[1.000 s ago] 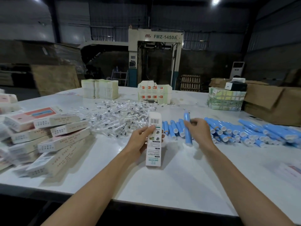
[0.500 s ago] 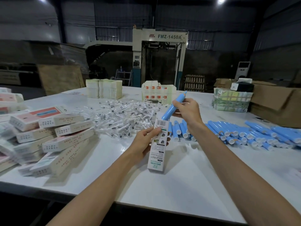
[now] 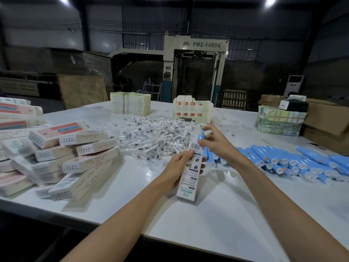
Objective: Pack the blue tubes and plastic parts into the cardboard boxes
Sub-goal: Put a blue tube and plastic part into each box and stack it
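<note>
One long, flat cardboard box point(image 3: 188, 178) sits gripped in your left hand point(image 3: 177, 167) above the smooth white desk point(image 3: 207, 214); your right hand point(image 3: 217, 144) pinches a round blue tube point(image 3: 201, 137) at its top end.

Lower end of the blue tube point(image 3: 201, 137) is hidden by the box point(image 3: 189, 174); far left of that box, stacked cartons point(image 3: 52, 164) are cut by the edge.

Head camera, forward-down over white table point(image 3: 188, 214).
</note>
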